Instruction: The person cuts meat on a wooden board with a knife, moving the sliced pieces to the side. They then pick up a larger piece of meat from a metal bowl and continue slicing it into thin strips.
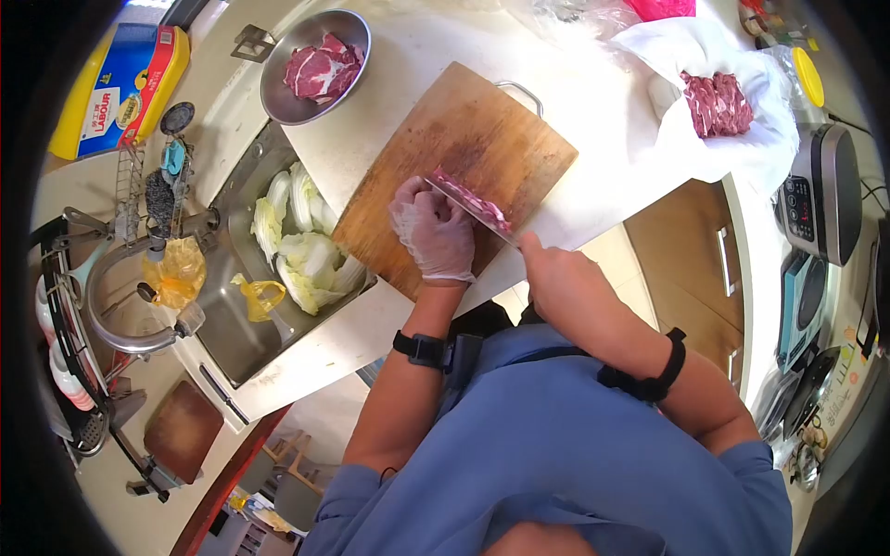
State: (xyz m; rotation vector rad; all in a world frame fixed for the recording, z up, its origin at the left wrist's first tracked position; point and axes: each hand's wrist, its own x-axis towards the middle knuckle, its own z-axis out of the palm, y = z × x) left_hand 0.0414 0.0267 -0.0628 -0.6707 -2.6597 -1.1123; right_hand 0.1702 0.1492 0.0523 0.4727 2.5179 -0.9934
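Note:
My left hand (434, 230), in a clear plastic glove, is on the wooden cutting board (505, 125), its fingers curled down on the meat beside the blade. What lies under those fingers is mostly hidden. A kitchen knife (473, 211) is gripped by its handle in my bare right hand (565, 283), its blade slanting across the board close to my left fingertips. Along the blade's far side lies a strip of sliced red meat (477, 199) with pale fat.
Behind the board's left corner stands a metal bowl (360, 91) holding raw meat. The sink (243, 347) at left contains several cabbage pieces (311, 264). More meat (716, 104) sits on a white plastic bag (774, 116) at right, near a black appliance (820, 195).

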